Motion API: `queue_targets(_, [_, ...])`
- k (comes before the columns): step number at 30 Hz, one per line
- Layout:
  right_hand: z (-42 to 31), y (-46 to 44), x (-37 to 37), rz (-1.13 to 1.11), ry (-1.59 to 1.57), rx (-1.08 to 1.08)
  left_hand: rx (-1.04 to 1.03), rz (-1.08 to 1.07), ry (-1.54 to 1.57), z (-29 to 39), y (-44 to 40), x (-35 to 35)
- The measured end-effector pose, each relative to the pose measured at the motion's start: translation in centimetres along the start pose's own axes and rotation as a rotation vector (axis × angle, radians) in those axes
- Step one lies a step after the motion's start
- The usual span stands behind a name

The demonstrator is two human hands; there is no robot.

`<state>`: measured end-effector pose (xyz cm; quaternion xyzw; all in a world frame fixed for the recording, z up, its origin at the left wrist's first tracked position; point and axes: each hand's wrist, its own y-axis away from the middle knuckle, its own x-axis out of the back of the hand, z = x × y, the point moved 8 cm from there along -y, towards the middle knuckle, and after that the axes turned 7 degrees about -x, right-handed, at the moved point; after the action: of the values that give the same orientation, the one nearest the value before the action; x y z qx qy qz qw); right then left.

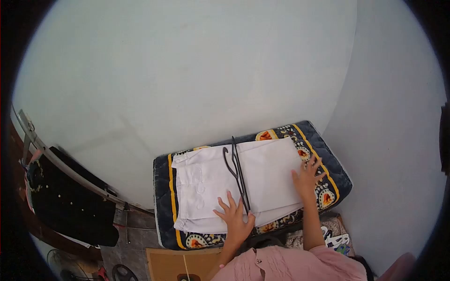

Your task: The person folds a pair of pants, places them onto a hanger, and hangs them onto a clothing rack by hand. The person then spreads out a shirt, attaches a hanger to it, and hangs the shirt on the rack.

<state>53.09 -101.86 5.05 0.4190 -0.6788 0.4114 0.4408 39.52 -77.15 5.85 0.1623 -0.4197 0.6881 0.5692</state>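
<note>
white trousers [272,171] lie folded flat on a mattress-like block [165,206], whose cover is dark with yellow bands and a floral print in orange, white and black. the waistband with its drawstring is at the left end of the trousers; the plain folded legs extend to the right.

black hanger [240,180]: lies on top of the trousers, crossing them near the middle. its hook points to the left and toward the wall [211,70]; its near end reaches close to the person.

left hand [238,222]: over the near edge of the trousers, fingers spread, thumb held apart beside the near end of the hanger. contact between thumb and hanger: cannot tell. nothing is pinched between the fingers.

right hand [307,180]: at the right end of the trousers, fingers spread, reaching over the patterned cover; thumb by the edge of the white cloth. nothing is gripped.

surroundings: a pink top [286,264] on the person at the bottom of the view. a black garment [70,201] hangs at left by a metal rail [70,166]. a brown panel [161,262] is near the block on the person's side. white hangers [338,241] lie to the right of the right forearm. a fan [61,262], partly in shadow, stands at lower left.
</note>
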Motion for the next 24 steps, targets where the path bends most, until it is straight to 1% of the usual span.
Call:
queue_targets(1, [1.2, -0.4, 0.2, -0.003, 0.001, -0.008, 0.016, 0.036, 0.015, -0.2, 0.0, 0.3])
queue_targets(2, [3.0, -0.9, 0.1, -0.054, -0.017, -0.100, 0.006, 0.072, 0.032, -0.2, 0.0, 0.7])
queue_targets(3, [4.5, -1.0, -0.1, -0.105, -0.036, -0.193, 0.006, 0.062, 0.034, -0.2, 0.0, 0.6])
queue_targets(4, [4.9, -1.1, 0.1, -0.038, -0.107, -0.203, 0.013, 0.075, 0.050, -0.3, 0.0, 0.7])
queue_targets(5, [5.2, -1.3, 0.0, -0.042, -0.107, -0.209, 0.020, 0.089, 0.065, -0.3, 0.0, 0.8])
queue_targets(7, [4.4, -1.9, 0.0, -0.185, -0.285, -0.234, 0.040, 0.057, 0.051, -0.4, 0.0, 0.7])
queue_targets(8, [3.2, -1.9, 1.1, -0.079, -0.363, -0.190, 0.033, 0.062, 0.059, -0.3, -0.1, 0.7])
queue_targets(9, [2.4, -1.9, 1.0, -0.082, -0.369, -0.193, 0.026, 0.069, 0.067, -0.3, -0.1, 0.8])
queue_targets(11, [-0.6, -1.9, 1.5, -0.047, -0.376, -0.007, 0.027, 0.072, 0.064, -0.3, -0.1, 0.8])
queue_targets(12, [-1.8, -1.5, 1.8, -0.046, -0.381, -0.002, 0.030, 0.080, 0.067, -0.3, -0.1, 0.8])
queue_targets(14, [-6.7, 0.7, 2.8, -0.052, -0.321, 0.286, 0.026, 0.089, 0.071, -0.3, -0.1, 0.7])
queue_targets(16, [-10.6, 3.1, 2.2, -0.113, -0.311, 0.440, 0.021, 0.095, 0.077, -0.1, -0.2, 0.9])
queue_targets(17, [-11.8, 4.2, 1.7, -0.113, -0.313, 0.441, 0.035, 0.066, 0.064, 0.1, -0.2, 0.8])
queue_targets(19, [-14.4, 6.7, 0.8, -0.166, -0.350, 0.592, 0.048, 0.041, 0.049, 0.0, -0.3, 0.7])
queue_targets(20, [-14.5, 6.8, 0.6, -0.166, -0.353, 0.597, 0.047, 0.039, 0.050, -0.1, -0.3, 0.6])
queue_targets(22, [-14.8, 7.1, -1.1, -0.355, -0.377, 0.581, 0.050, 0.042, 0.043, -0.3, -0.4, 0.9])
queue_targets(23, [-14.6, 6.9, -1.7, -0.358, -0.380, 0.586, 0.056, 0.006, 0.027, -0.4, -0.4, 1.0])
queue_targets(24, [-14.3, 6.6, -2.6, -0.450, -0.441, 0.575, 0.063, -0.033, 0.015, -0.4, -0.4, 0.9])
